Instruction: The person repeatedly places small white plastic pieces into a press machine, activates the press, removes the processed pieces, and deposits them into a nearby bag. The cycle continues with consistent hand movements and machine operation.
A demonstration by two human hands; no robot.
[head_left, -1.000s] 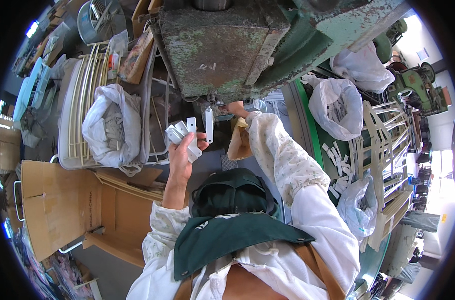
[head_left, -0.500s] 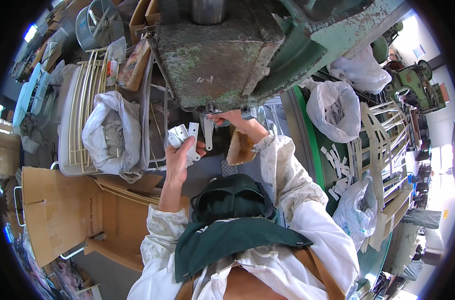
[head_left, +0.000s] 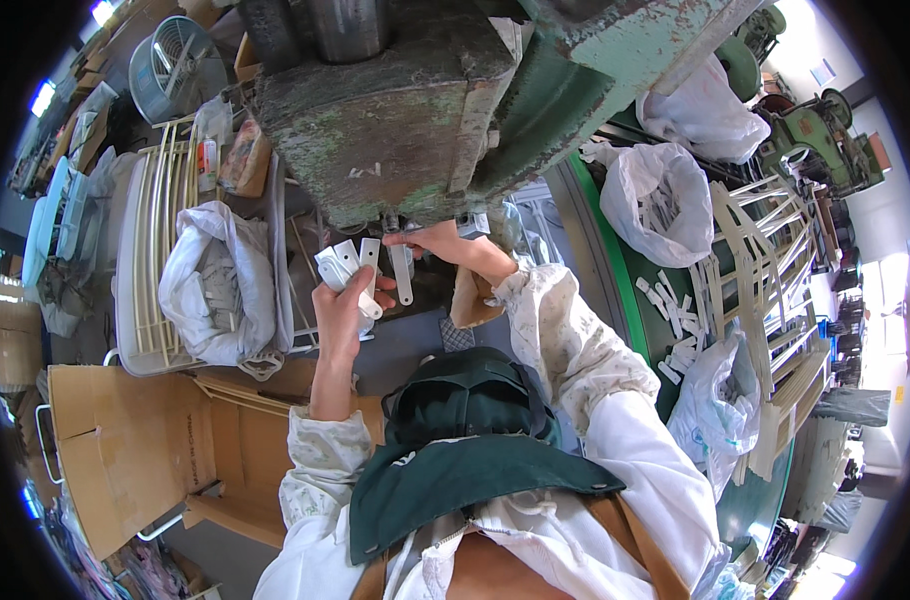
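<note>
My left hand (head_left: 339,308) is closed around a fanned bunch of white flat metal strips (head_left: 333,268) with rounded ends and small holes. One strip in the bunch stands up apart from the others near my fingertips. Just to the right, my right hand (head_left: 437,241) pinches the upper end of a single white strip (head_left: 403,278), which hangs with its holed end toward me. That upper end lies at the tooling under the worn green press (head_left: 375,150). The press head partly hides where strip and tooling meet.
At left, a white sack of parts (head_left: 220,285) rests on pale rods, above an open cardboard box (head_left: 135,450). A green-edged table at right carries another sack (head_left: 658,205), loose white strips (head_left: 673,318) and stacked slatted frames (head_left: 775,300). A brown carton flap (head_left: 475,298) sits below my right wrist.
The whole view has shifted, with the press now farther left. Both hands appear slightly farther left in the picture, and each still holds its white strips.
</note>
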